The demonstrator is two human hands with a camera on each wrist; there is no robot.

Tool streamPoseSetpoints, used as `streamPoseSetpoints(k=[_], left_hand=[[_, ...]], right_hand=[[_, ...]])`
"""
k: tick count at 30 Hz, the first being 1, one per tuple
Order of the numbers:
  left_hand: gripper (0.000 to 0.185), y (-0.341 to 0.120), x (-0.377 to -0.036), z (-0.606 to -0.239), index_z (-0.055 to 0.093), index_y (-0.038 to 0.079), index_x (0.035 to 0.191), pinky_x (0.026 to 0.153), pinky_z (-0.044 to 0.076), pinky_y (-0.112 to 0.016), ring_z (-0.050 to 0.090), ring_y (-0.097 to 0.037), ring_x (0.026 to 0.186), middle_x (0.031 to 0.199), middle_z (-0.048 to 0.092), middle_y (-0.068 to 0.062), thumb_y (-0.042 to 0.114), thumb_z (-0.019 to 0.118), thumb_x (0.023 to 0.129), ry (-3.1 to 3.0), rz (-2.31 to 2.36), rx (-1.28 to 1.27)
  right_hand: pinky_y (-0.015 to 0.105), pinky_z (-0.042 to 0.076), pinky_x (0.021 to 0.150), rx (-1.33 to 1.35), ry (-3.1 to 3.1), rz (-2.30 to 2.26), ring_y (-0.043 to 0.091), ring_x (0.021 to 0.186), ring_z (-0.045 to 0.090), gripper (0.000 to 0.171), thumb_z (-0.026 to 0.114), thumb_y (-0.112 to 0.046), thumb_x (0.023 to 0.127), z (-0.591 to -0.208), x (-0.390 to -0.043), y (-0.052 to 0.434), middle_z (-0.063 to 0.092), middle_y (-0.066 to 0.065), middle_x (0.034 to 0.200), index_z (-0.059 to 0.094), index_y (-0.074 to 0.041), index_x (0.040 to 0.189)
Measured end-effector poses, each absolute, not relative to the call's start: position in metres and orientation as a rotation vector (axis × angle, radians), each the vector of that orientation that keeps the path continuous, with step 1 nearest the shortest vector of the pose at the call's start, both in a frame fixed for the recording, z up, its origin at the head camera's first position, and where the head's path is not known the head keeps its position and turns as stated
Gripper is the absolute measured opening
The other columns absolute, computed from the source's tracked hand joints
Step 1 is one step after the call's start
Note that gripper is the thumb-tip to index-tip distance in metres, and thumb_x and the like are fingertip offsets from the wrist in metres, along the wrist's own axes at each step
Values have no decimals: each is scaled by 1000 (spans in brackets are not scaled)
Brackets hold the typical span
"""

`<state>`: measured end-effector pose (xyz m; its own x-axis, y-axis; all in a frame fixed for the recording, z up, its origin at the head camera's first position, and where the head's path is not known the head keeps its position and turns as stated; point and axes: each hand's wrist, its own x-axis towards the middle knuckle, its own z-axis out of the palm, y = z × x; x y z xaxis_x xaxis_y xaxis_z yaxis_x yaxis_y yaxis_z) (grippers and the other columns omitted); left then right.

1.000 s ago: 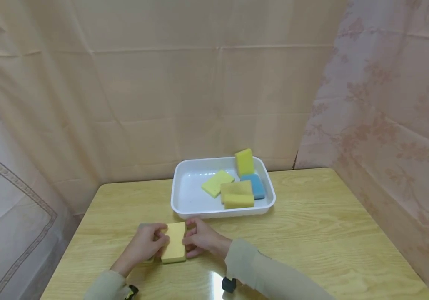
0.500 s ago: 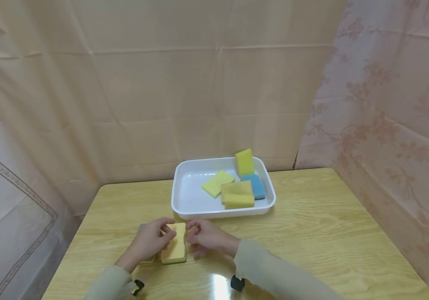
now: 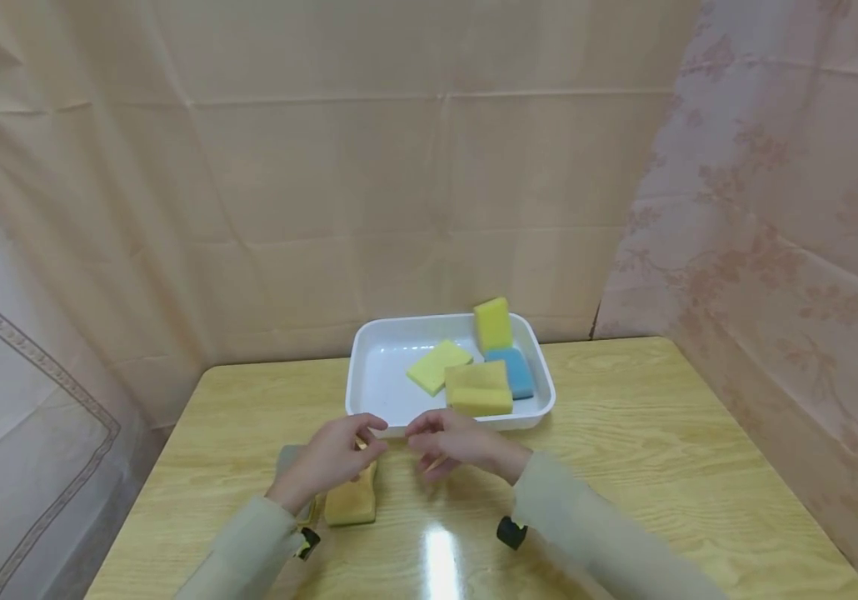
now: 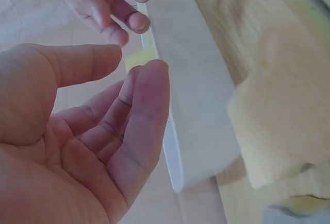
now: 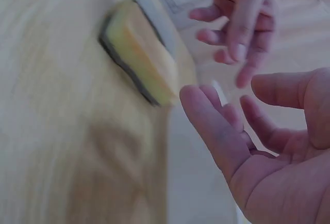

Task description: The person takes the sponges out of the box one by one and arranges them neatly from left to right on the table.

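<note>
An orange-yellow sponge point(image 3: 351, 502) lies flat on the wooden table point(image 3: 624, 450), with nobody holding it. My left hand point(image 3: 365, 437) hovers just above its far end, fingers relaxed and empty. My right hand point(image 3: 423, 442) floats beside it, palm up, also empty. The left wrist view shows the bare left palm point(image 4: 131, 67) and the sponge point(image 4: 283, 121) off to the right. In the right wrist view, the right hand point(image 5: 227, 92) is spread open, and the sponge point(image 5: 139, 54) shows a dark scrub layer. A second sponge point(image 3: 290, 457) lies partly hidden under my left wrist.
A white tray point(image 3: 387, 379) stands just beyond the hands. It holds a light yellow sponge point(image 3: 438, 367), an upright yellow one point(image 3: 492, 323), a blue one point(image 3: 519, 371) and an orange-yellow one point(image 3: 477, 389). Fabric walls close in the table at the back and right.
Both hands have let go of the orange-yellow sponge and lifted away toward the tray. The sponge stays on the table.
</note>
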<state>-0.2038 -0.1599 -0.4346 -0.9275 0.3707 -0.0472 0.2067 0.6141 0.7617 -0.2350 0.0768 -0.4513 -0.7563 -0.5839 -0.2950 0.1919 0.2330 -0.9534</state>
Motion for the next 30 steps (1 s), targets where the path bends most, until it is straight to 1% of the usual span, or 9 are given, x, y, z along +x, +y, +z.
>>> streamPoseSetpoints(k=[3, 6, 10, 11, 14, 17, 20, 26, 30], left_hand=[[31, -152, -210, -432, 65, 0, 122, 51, 54, -32, 65, -24, 59, 90, 68, -4, 18, 69, 97, 2629, 1179, 518], [29, -144, -215, -430, 67, 1, 120, 52, 54, -31, 66, -25, 60, 90, 68, -4, 20, 69, 97, 2630, 1152, 522], [25, -135, -221, -427, 69, 2, 115, 52, 53, -31, 63, -19, 56, 87, 68, -4, 20, 69, 96, 2650, 1119, 565], [24, -133, -223, -426, 69, 3, 113, 54, 53, -30, 62, -16, 57, 86, 68, -4, 19, 69, 96, 2666, 1105, 586], [20, -125, -228, -423, 71, 3, 108, 60, 53, -30, 60, -10, 62, 83, 69, -1, 18, 70, 94, 2709, 1063, 656], [18, -118, -234, -419, 72, 5, 105, 66, 52, -30, 59, -9, 70, 82, 68, 2, 19, 70, 94, 2728, 1023, 675], [20, -111, -240, -415, 72, 5, 105, 68, 53, -32, 61, -11, 73, 83, 69, 2, 20, 71, 93, 2710, 999, 661], [23, -97, -252, -412, 73, 2, 106, 71, 53, -32, 64, -11, 75, 84, 71, 0, 20, 72, 92, 2695, 942, 725], [23, -87, -256, -408, 74, 3, 107, 73, 54, -32, 64, -11, 77, 85, 71, 1, 21, 71, 92, 2679, 908, 728]], right_hand=[[47, 60, 81, -373, 1874, -1582, 43, 102, 66, 35, 61, -21, 103, -443, -239, 91, 62, 16, 116, 58, 3, 128], [45, 60, 82, -384, 1880, -1576, 41, 101, 67, 36, 60, -21, 104, -435, -243, 103, 63, 17, 120, 58, 3, 130], [46, 59, 84, -363, 1905, -1579, 36, 101, 68, 36, 60, -22, 104, -426, -252, 119, 62, 20, 124, 60, 3, 131], [46, 59, 85, -350, 1907, -1584, 35, 101, 68, 37, 60, -22, 104, -425, -254, 123, 63, 20, 124, 60, 3, 132], [46, 59, 86, -338, 1922, -1586, 38, 107, 66, 40, 58, -22, 105, -421, -262, 135, 63, 20, 127, 57, 5, 134], [45, 59, 86, -327, 1953, -1571, 41, 111, 64, 43, 56, -21, 105, -418, -270, 146, 60, 23, 130, 53, 7, 137], [44, 59, 85, -322, 2007, -1541, 41, 110, 65, 44, 54, -20, 106, -414, -277, 156, 57, 27, 132, 50, 9, 138], [43, 59, 85, -290, 2110, -1475, 35, 106, 67, 45, 54, -20, 106, -410, -290, 172, 59, 25, 131, 50, 9, 139], [43, 59, 84, -265, 2166, -1442, 32, 103, 67, 45, 54, -21, 105, -409, -297, 180, 61, 25, 128, 53, 9, 138]])
